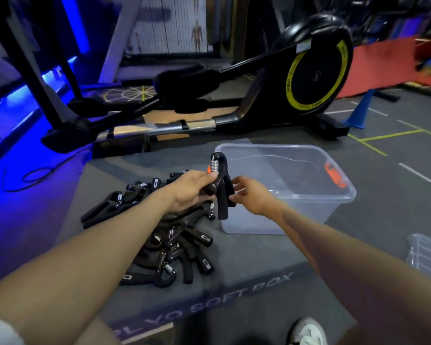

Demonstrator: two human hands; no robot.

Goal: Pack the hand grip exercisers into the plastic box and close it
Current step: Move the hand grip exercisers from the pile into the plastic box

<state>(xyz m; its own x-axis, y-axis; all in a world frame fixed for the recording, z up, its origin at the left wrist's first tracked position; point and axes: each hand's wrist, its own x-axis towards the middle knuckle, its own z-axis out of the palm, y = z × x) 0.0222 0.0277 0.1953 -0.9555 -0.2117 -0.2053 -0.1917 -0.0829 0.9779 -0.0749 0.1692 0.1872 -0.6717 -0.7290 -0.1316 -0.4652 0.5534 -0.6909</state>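
Observation:
A black hand grip exerciser with a steel spring is held upright just left of the clear plastic box. My left hand is shut around one of its handles. My right hand touches the other handle with its fingertips. A pile of several black hand grip exercisers lies on the grey soft plyo box, below my left arm. The plastic box stands open on the plyo box, with an orange latch at its far right side. I cannot make out any contents inside it.
A black elliptical trainer with a yellow-ringed flywheel stands behind the plyo box. A blue cone sits on the floor at the right. A clear plastic lid lies at the right edge. My shoe is at the bottom.

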